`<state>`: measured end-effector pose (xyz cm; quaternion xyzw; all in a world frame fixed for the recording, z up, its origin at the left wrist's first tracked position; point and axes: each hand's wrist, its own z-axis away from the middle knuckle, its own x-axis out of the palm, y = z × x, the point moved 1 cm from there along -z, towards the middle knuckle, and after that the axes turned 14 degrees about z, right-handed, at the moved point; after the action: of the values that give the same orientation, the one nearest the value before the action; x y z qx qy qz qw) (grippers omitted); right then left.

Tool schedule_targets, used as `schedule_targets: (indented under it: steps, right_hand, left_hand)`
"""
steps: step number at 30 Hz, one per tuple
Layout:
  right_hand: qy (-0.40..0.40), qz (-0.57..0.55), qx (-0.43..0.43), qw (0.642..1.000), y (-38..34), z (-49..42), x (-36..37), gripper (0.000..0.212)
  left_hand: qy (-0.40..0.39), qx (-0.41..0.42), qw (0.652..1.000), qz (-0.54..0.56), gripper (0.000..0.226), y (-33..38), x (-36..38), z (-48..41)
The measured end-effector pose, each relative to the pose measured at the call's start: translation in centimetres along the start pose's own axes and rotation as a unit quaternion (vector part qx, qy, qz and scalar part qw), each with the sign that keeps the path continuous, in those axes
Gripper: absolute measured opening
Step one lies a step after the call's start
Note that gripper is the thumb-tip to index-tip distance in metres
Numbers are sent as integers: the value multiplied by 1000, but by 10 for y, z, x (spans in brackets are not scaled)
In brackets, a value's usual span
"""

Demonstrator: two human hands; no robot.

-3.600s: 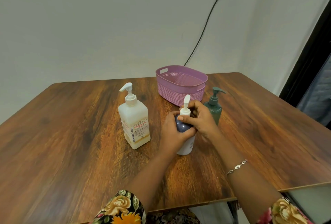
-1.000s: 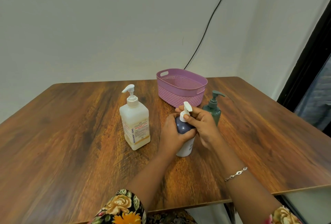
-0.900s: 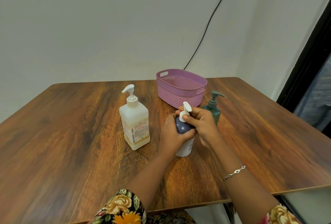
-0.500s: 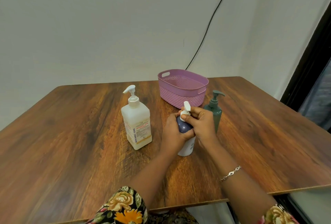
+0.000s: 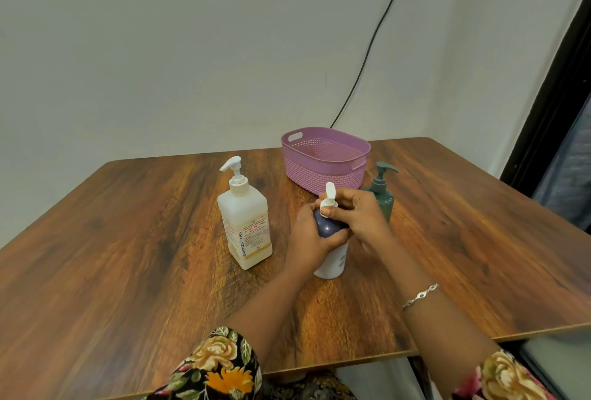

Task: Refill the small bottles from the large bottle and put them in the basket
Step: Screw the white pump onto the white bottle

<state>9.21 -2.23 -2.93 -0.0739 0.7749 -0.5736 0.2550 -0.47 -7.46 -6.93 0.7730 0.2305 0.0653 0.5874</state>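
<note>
Head camera shows me the left hand [image 5: 311,239] wrapped around the body of the blue small bottle [image 5: 331,247], which stands upright on the wooden table [image 5: 128,255]. My right hand [image 5: 358,217] pinches the white pump head [image 5: 328,201] at the bottle's neck, fingers curled around it. Left of the left hand stands the large bottle [image 5: 246,223], apart from it. Just behind the right hand is the green small bottle [image 5: 382,193], and beyond both hands sits the pink basket [image 5: 324,161].
</note>
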Motion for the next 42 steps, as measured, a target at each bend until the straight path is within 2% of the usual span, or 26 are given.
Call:
schedule_targets:
  steps: [2, 4, 16, 28, 40, 42]
  right_hand:
    - [-57, 7, -7, 998, -3, -2, -6, 27]
    - [-72, 15, -9, 997, -4, -4, -7, 31]
    - [37, 42, -28, 998, 4, -2, 6, 28]
    - [87, 70, -31, 993, -2, 4, 12, 20]
    - [79, 102, -45, 991, -3, 11, 13, 20]
    - [73, 102, -37, 991, -4, 9, 12, 21]
  left_hand:
    - [-5, -3, 1000, 0, 63, 2, 0, 1]
    - [-3, -4, 1000, 2, 64, 4, 0, 1]
    - [40, -5, 999, -10, 60, -2, 5, 1]
    - [49, -4, 998, -27, 57, -1, 7, 2]
    - [44, -4, 998, -40, 61, -3, 5, 0]
    - [47, -13, 997, -57, 68, -3, 3, 2]
